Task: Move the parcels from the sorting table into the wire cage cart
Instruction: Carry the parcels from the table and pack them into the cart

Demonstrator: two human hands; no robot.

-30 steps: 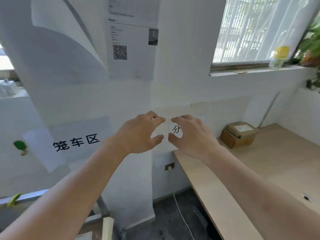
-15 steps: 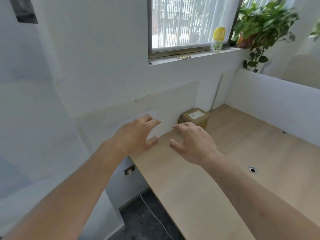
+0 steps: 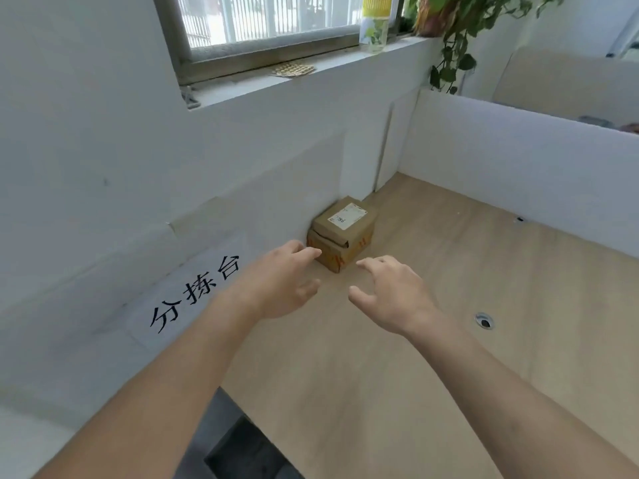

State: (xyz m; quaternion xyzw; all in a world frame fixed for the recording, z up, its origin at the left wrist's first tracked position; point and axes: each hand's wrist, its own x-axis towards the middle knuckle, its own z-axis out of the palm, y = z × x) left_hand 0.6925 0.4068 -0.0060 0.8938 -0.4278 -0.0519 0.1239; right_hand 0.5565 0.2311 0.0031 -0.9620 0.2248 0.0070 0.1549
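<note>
Both my bare arms reach forward over a light wooden sorting table (image 3: pixel 432 340). My left hand (image 3: pixel 280 285) and right hand (image 3: pixel 390 295) hover side by side, palms down, fingers spread and loosely bent, holding nothing. Just beyond my fingertips, slightly nearer the left ones, sits a small brown cardboard parcel (image 3: pixel 342 233) with a white shipping label (image 3: pixel 346 217) on top, tucked against the white wall. Left of my left wrist, a paper sign (image 3: pixel 193 292) with black Chinese characters is stuck to that wall.
</note>
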